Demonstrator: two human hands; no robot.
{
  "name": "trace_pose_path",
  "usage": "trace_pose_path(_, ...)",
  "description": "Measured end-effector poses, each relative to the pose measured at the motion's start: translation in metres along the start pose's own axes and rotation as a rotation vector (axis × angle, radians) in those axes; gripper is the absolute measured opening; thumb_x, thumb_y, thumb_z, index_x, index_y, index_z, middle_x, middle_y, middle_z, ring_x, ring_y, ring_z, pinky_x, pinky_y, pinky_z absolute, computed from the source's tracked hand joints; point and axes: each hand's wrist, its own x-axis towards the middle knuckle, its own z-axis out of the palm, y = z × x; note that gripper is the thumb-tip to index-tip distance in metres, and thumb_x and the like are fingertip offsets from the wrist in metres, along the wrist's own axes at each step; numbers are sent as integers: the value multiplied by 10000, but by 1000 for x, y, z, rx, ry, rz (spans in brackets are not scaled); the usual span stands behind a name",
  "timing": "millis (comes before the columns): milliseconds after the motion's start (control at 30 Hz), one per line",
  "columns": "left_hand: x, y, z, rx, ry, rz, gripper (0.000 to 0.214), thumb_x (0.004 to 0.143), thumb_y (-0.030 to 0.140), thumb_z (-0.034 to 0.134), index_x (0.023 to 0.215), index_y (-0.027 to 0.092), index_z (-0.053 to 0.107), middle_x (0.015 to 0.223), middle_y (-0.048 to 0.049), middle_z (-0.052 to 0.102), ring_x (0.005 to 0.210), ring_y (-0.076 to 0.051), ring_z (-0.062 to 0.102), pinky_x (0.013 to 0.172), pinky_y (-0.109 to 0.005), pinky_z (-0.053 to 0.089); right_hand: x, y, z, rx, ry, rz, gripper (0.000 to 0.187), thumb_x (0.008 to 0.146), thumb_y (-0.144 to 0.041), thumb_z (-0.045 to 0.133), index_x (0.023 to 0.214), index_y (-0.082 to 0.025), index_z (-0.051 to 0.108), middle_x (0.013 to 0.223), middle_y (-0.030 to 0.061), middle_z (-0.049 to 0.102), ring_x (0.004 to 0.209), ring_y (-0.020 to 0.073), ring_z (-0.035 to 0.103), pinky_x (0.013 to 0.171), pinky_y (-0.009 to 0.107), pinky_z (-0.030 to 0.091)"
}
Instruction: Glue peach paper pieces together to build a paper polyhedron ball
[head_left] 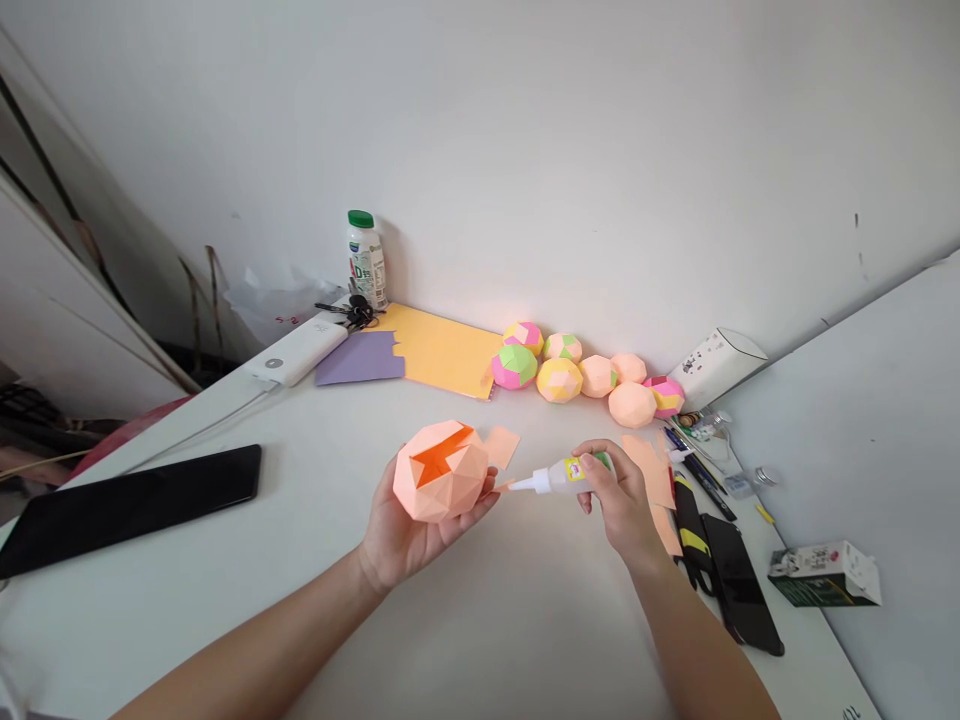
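Note:
A faceted peach paper ball (442,495) rests in the palm of my left hand (405,550), whose fingers curl under and round it. A jagged opening in its top shows a deeper orange inside. At the fingertips of that hand is a small peach paper piece (504,487). My right hand (624,505) grips a glue bottle (559,477) lying sideways, with a white cap and long thin nozzle pointing left. The nozzle's tip is at the small piece; whether they touch I cannot tell. Behind the ball lies a peach paper square (502,446) on the table.
Several finished paper balls (559,380) line the wall. Yellow card (442,350), purple card (360,358), a white bottle (366,260), keys (360,310) and a power bank (300,350) lie left. A black phone (739,580), a box cutter (691,530) and pens (701,465) are right.

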Motion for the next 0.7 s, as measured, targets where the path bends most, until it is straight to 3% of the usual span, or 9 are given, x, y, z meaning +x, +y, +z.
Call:
trace_pose_path(400,1,0,-9,3,18,1,509,909,456,430,1206,71,582,1104,-231,686,1078,-349,647,982,-465,493,-2,3,6,77,-72,42,293,821,-479,629,834,-187,607,691,-29,539,437,62,448,420,220,357)
trace_pose_path(567,0,0,-4,-1,56,17,520,906,461,431,1272,106,535,1124,-204,673,1072,-352,645,994,-487,480,5,-2,-4,198,-20,83,284,817,-466,628,809,-183,628,500,-78,388,399,79,424,406,219,350)
trace_pose_path(700,0,0,-1,-4,97,10,611,901,470,427,1396,113,405,1140,-209,651,1060,-345,644,980,-483,489,16,-4,-13,348,-102,201,301,810,-466,607,904,-184,654,535,-26,520,493,137,523,423,237,375)
